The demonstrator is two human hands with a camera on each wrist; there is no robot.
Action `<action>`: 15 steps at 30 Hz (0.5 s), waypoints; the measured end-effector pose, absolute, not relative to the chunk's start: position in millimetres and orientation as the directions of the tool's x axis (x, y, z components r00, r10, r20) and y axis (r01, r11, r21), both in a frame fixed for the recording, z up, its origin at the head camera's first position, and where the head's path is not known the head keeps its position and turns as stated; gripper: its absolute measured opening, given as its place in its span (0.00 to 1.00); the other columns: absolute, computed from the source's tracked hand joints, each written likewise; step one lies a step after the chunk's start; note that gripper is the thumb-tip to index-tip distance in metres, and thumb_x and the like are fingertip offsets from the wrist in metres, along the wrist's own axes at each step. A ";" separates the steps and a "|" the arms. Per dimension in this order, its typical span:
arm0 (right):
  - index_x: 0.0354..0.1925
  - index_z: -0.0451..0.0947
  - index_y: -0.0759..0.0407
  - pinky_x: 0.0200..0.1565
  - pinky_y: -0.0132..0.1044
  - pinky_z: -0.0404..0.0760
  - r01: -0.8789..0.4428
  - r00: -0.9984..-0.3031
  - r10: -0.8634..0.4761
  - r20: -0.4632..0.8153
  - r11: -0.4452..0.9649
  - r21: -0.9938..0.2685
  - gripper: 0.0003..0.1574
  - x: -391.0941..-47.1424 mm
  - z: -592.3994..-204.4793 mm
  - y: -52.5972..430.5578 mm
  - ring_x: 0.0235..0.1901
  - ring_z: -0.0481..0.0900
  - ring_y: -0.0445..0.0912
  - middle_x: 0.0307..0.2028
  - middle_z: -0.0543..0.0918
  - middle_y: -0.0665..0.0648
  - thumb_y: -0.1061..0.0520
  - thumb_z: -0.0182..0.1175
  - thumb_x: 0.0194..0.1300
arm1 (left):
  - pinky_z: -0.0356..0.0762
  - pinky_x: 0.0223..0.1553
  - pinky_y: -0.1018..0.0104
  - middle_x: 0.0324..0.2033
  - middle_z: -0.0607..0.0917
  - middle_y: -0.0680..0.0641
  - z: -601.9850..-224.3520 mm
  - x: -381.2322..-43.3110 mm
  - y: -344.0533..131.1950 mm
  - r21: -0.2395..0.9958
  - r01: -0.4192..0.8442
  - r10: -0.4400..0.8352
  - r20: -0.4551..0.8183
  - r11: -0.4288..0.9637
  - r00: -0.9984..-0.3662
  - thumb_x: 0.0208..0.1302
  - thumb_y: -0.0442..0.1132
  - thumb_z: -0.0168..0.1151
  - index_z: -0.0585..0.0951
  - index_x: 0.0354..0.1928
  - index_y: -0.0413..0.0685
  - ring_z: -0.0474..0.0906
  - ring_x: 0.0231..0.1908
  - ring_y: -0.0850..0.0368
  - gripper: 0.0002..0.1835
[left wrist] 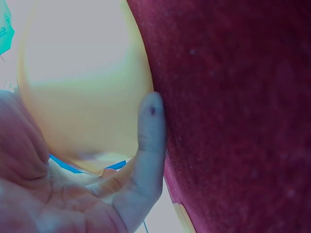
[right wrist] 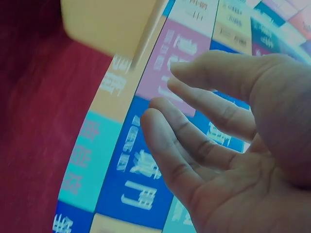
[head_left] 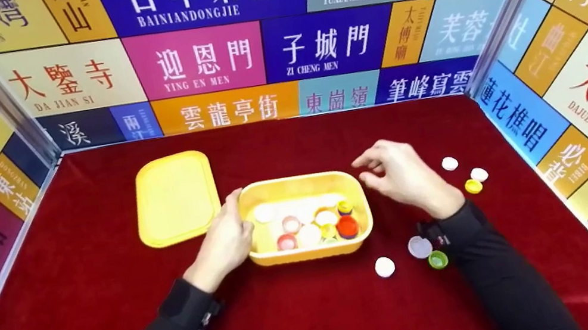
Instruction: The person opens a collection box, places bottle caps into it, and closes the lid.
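Note:
A yellow plastic box [head_left: 310,254] stands open-topped on the red cloth, with several small round caps inside, among them a red cap [head_left: 347,224]. My left hand [head_left: 222,239] grips the box's left end, its thumb at the rim. In the left wrist view, fingers [left wrist: 150,141] lie along the outside of the box [left wrist: 92,116]. My right hand [head_left: 402,176] hovers just off the box's right end. The right wrist view shows this hand [right wrist: 238,179] holding nothing, fingers loosely bent and thumb apart from them.
A flat yellow lid [head_left: 177,196] lies left of the box. Right of it on the cloth are a white cap [head_left: 384,267], a grey cap [head_left: 420,247], a green cap [head_left: 438,259], and farther off a yellow cap [head_left: 474,186] beside white ones. Printed panels [head_left: 329,41] wall the table's back and sides.

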State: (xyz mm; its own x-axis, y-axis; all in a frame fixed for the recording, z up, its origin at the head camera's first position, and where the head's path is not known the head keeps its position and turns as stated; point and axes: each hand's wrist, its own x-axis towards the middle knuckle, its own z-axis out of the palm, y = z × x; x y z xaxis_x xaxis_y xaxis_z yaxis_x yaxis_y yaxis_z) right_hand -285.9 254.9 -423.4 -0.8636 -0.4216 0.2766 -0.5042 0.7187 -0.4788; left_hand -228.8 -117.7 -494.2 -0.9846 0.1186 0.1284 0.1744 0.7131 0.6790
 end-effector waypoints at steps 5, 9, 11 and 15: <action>0.59 0.95 0.64 0.58 0.60 0.95 -0.423 -0.905 -0.325 0.276 0.759 -0.495 0.17 -304.5 -428.2 282.4 0.50 0.95 0.62 0.51 0.92 0.70 0.64 0.73 0.74 | 0.76 0.83 0.37 0.81 0.77 0.26 -494.5 -230.0 -117.5 0.679 0.175 0.119 0.129 0.713 -0.985 0.80 0.28 0.57 0.62 0.88 0.32 0.78 0.80 0.31 0.38; 0.61 0.93 0.65 0.61 0.62 0.93 -0.350 -0.935 -0.259 0.242 0.787 -0.508 0.18 -320.1 -435.5 307.1 0.54 0.95 0.64 0.54 0.91 0.73 0.63 0.71 0.76 | 0.78 0.81 0.37 0.81 0.78 0.27 -495.0 -229.8 -118.3 0.682 0.177 0.118 0.133 0.710 -0.984 0.80 0.27 0.56 0.63 0.88 0.33 0.79 0.79 0.31 0.37; 0.63 0.92 0.66 0.64 0.64 0.91 -0.317 -0.947 -0.236 0.219 0.804 -0.504 0.19 -326.4 -439.5 319.9 0.57 0.94 0.66 0.57 0.91 0.74 0.63 0.71 0.77 | 0.79 0.80 0.37 0.80 0.78 0.27 -495.8 -229.4 -118.8 0.687 0.175 0.119 0.128 0.706 -0.985 0.80 0.28 0.55 0.63 0.88 0.33 0.80 0.79 0.32 0.37; 0.66 0.90 0.68 0.68 0.67 0.87 -0.273 -0.960 -0.203 0.195 0.835 -0.478 0.23 -337.8 -447.4 344.1 0.61 0.91 0.70 0.62 0.92 0.75 0.61 0.70 0.78 | 0.81 0.78 0.38 0.79 0.78 0.26 -499.7 -231.3 -120.4 0.689 0.193 0.125 0.148 0.698 -0.981 0.80 0.29 0.56 0.63 0.88 0.33 0.81 0.77 0.32 0.37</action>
